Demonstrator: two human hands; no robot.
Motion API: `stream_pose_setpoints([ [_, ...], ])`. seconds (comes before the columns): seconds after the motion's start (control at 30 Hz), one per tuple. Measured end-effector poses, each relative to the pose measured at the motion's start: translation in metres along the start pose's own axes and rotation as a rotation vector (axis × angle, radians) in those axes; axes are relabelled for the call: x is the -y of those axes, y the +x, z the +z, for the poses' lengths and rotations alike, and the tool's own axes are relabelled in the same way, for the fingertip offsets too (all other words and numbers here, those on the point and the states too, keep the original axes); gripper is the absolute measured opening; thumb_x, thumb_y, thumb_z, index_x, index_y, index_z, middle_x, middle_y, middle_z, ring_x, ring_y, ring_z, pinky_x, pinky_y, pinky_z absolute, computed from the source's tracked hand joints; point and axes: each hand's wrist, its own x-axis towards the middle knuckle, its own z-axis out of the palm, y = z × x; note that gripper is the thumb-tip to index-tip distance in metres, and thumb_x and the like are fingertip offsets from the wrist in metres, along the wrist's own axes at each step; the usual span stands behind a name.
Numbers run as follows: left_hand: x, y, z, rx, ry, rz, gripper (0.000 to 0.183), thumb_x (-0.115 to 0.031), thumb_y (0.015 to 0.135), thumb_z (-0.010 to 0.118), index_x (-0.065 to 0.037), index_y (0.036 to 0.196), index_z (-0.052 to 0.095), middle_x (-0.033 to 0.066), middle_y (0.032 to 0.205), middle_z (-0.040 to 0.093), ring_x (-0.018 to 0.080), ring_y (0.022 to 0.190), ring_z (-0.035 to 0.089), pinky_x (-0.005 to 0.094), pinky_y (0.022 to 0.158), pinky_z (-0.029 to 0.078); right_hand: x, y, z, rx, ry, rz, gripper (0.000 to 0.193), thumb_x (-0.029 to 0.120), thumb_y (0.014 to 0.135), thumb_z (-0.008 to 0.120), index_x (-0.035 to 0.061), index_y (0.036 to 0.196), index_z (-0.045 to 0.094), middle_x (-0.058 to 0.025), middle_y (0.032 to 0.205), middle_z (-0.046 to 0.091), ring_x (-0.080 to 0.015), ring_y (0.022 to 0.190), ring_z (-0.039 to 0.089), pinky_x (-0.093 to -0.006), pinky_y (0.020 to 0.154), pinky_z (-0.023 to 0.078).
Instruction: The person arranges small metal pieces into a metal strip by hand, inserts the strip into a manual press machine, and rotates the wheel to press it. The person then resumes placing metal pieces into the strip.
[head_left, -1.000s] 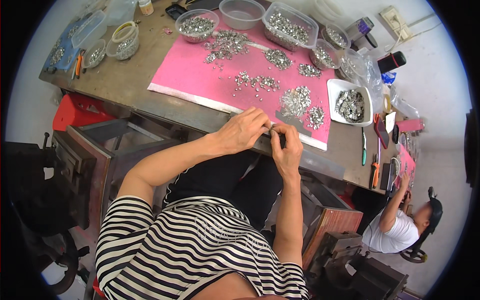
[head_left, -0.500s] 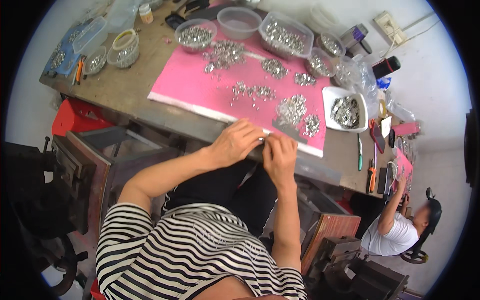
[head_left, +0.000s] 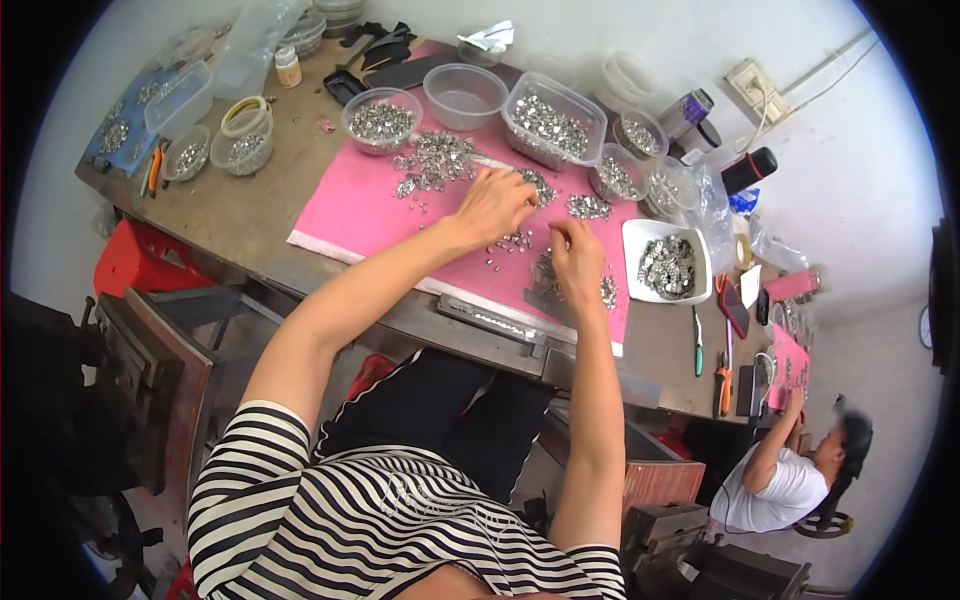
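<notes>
My left hand (head_left: pixel 495 208) reaches over the pink mat (head_left: pixel 345 205), its bent fingers closed at a small pile of shiny silver metal pieces (head_left: pixel 541 188). My right hand (head_left: pixel 578 262) hovers over another silver pile (head_left: pixel 546 268) nearer to me, fingers curled together and pointing inward. Whatever either hand pinches is too small or hidden to make out. Between the hands lies a scatter of loose silver pieces (head_left: pixel 512 242). A larger heap (head_left: pixel 436 160) spreads beyond my left hand, and a small heap (head_left: pixel 588 207) sits beyond the right.
Along the back stand a round tub of pieces (head_left: pixel 382 122), a clear bowl (head_left: pixel 465 97) and a rectangular tub (head_left: pixel 548 120). Right of the mat are a white dish (head_left: pixel 632 262), a green-handled tool (head_left: pixel 698 345) and orange-handled pliers (head_left: pixel 722 390). A co-worker (head_left: pixel 785 480) sits at the far right.
Both hands have parted from near the table's front edge, where they were together. My left hand has moved forward to the farther pile, my right forward over the nearer one. The view has shifted slightly.
</notes>
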Motion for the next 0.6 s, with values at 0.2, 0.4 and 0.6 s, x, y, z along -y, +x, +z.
stream_pose_setpoints([
  [0.2, 0.009, 0.015, 0.036, -0.001, 0.15, -0.001, 0.009, -0.018, 0.085, 0.069, -0.011, 0.088, 0.074, 0.0104, 0.092, 0.065, 0.0307, 0.096, 0.061, 0.0448, 0.089, 0.041, -0.04, 0.036, 0.043, -0.044, -0.253, -0.041, 0.014, 0.014, 0.091, 0.065, 0.0067, 0.102, 0.07, -0.0148, 0.096, 0.062, -0.0346, 0.098, 0.059, -0.0482, 0.086, 0.046],
  [0.4, 0.014, 0.017, 0.041, -0.041, 0.163, 0.046, 0.009, -0.015, 0.088, 0.065, -0.01, 0.091, 0.072, 0.0099, 0.091, 0.065, 0.03, 0.093, 0.061, 0.0452, 0.088, 0.041, -0.043, 0.037, 0.047, -0.067, -0.292, -0.075, 0.011, 0.014, 0.091, 0.065, 0.0062, 0.096, 0.07, -0.0126, 0.096, 0.063, -0.0332, 0.097, 0.059, -0.046, 0.087, 0.045],
  [0.6, 0.015, 0.019, 0.036, 0.025, 0.164, 0.034, 0.011, -0.019, 0.087, 0.069, -0.01, 0.093, 0.071, 0.0085, 0.093, 0.065, 0.0289, 0.095, 0.061, 0.0448, 0.088, 0.041, -0.045, 0.042, 0.044, -0.051, -0.315, -0.063, 0.009, 0.012, 0.09, 0.065, 0.0039, 0.09, 0.07, -0.0148, 0.095, 0.064, -0.035, 0.096, 0.06, -0.0477, 0.086, 0.046],
])
